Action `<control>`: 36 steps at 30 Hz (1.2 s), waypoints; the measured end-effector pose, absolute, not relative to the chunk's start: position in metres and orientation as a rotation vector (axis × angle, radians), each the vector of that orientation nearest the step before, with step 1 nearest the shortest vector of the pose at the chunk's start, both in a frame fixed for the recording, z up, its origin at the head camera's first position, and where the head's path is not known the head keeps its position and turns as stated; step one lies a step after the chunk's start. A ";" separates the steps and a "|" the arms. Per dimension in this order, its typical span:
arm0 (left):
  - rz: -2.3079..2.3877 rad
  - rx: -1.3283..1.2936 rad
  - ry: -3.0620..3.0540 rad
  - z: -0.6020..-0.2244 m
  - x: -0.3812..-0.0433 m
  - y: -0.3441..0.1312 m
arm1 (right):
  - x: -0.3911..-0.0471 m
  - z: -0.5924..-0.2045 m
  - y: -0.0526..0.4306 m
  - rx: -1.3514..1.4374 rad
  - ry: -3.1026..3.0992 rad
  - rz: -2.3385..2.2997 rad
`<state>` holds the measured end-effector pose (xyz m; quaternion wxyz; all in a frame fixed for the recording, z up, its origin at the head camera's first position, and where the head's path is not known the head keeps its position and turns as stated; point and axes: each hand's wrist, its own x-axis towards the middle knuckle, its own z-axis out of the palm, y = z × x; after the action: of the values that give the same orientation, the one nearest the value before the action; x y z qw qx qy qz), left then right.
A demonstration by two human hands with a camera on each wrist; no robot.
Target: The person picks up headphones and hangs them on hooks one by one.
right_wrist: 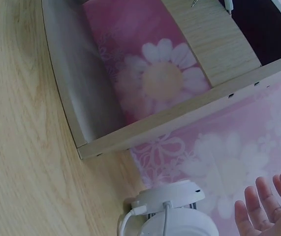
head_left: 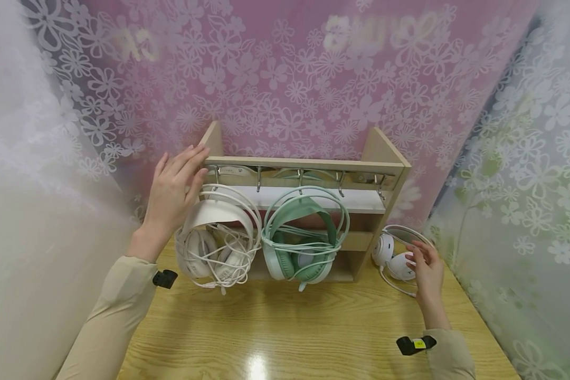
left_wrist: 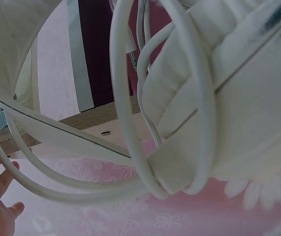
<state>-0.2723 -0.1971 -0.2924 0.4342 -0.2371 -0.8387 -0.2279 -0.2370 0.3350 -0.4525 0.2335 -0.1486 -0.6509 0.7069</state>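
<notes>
White headphones point(head_left: 220, 214) wrapped in their own cable hang at the left of a small wooden rack point(head_left: 309, 162). To their right hang mint-green headphones point(head_left: 325, 214), cable wound round the band. My left hand point(head_left: 173, 182) lies at the rack's upper left corner with extended fingers, beside the white headphones. In the left wrist view, that hand point(left_wrist: 0, 206) is partly cut off at the frame edge. A second white pair of headphones point(head_left: 383, 248) rests on the table right of the rack. Close over it is my right hand point(head_left: 429, 274), fingers loosely bent; in the right wrist view nothing shows in its grasp.
Several metal hooks point(head_left: 342, 184) line the rack's top bar. Below them runs a white shelf point(head_left: 361, 199). The rack stands on a wood-grain table point(head_left: 285, 327), with a pink flowered backdrop point(head_left: 285, 79) behind and a pale flowered curtain point(head_left: 527, 211) at the right.
</notes>
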 end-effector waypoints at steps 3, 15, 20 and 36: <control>-0.568 -0.593 -2.089 -0.292 -0.272 -0.197 | -0.238 -0.457 0.338 -0.408 -1.794 1.916; -0.565 -0.591 -2.087 -0.293 -0.273 -0.197 | -0.245 -0.464 0.345 -0.433 -1.936 1.777; -0.566 -0.592 -2.082 -0.293 -0.273 -0.197 | -0.251 -0.469 0.350 -0.430 -2.045 1.683; -0.567 -0.590 -2.088 -0.293 -0.273 -0.197 | -0.262 -0.481 0.360 -0.413 -2.254 1.354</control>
<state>-0.2731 -0.1974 -0.2934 0.4346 -0.2368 -0.8385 -0.2279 -0.2620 0.3600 -0.4809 0.2378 -0.1508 -0.8225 0.4941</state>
